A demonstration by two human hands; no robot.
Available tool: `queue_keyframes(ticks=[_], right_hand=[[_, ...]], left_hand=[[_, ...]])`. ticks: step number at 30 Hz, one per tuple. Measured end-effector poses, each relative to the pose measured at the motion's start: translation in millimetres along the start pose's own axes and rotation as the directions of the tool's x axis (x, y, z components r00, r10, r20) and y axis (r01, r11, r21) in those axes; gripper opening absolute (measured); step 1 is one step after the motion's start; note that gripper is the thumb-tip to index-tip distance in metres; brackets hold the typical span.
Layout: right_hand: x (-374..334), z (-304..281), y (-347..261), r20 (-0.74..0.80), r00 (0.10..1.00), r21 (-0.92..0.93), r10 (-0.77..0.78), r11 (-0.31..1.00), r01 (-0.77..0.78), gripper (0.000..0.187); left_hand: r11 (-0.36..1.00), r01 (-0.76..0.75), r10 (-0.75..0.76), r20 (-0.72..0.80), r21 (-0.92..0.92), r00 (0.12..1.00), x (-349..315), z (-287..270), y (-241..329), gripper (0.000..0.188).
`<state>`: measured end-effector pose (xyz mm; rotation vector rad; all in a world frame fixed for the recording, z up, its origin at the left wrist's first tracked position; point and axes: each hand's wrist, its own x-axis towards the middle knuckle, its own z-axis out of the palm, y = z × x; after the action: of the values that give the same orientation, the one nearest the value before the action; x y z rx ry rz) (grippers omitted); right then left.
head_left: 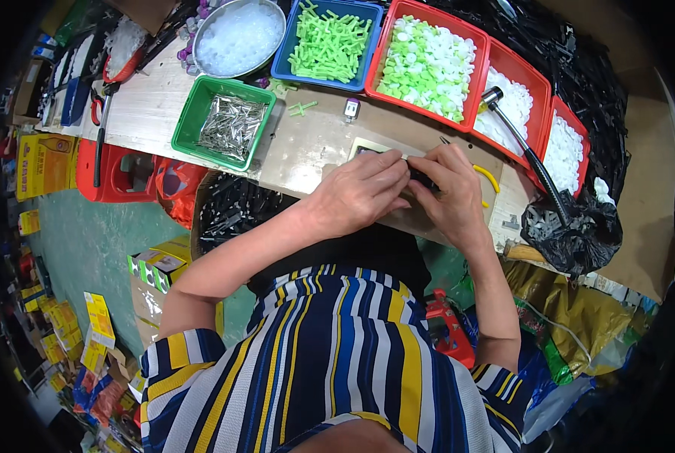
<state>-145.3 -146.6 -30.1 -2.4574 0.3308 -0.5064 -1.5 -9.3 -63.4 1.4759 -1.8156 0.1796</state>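
Note:
My left hand (364, 189) and my right hand (452, 189) meet over the workbench, fingers bent and pinching. Between them is a small dark piece (422, 178), mostly covered by the fingers, so its exact kind is hidden. Beyond my left fingertips a flat cream-coloured block (364, 143) lies partly covered. Beside my right hand rests a tool with yellow curved handles (489, 178), its dark tip showing past the knuckles. A small purple and white part (352, 109) sits farther back on the brown board (292, 155).
A green bin (177, 136) of metal pins stands left. Behind are a blue bin (277, 64) of green plastic pieces and red bins (479, 83) of green and white pieces. A black-handled hammer (533, 162) leans at right over a black plastic bag (579, 241).

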Motion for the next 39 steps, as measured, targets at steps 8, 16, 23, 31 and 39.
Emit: queue_keyframes(ticks=[8, 16, 23, 31, 39], right_hand=[[1.6, 7.1, 8.6, -0.046, 0.998, 0.015, -0.049, 0.999, 0.049, 0.038], [-1.8, 3.4, 13.4, -0.026, 1.0, 0.044, -0.016, 0.999, 0.017, 0.038], [-1.5, -88.0, 36.6, -0.236, 0.969, -0.399, 0.069, 0.902, -0.162, 0.024], [-7.8, -107.4, 79.7, -0.143, 0.951, -0.504, 0.274, 0.806, -0.309, 0.022], [-48.1, -102.9, 25.6, -0.161, 0.915, -0.25, 0.37, 0.882, -0.4, 0.019]], left_hand=[[0.99, -0.103, 0.102, 0.01, 0.102, 0.995, -5.7, 14.0, -7.1, 0.039], [0.977, -0.158, 0.162, -0.015, 0.141, 0.987, 0.2, 15.6, -7.8, 0.033], [0.971, -0.187, 0.185, 0.03, 0.151, 0.982, 0.2, 9.4, -8.9, 0.032], [0.973, -0.181, 0.177, 0.035, 0.144, 0.984, -0.1, 11.4, -9.4, 0.032], [0.982, -0.147, 0.14, 0.064, 0.122, 0.988, -3.9, 11.5, -8.9, 0.034]])
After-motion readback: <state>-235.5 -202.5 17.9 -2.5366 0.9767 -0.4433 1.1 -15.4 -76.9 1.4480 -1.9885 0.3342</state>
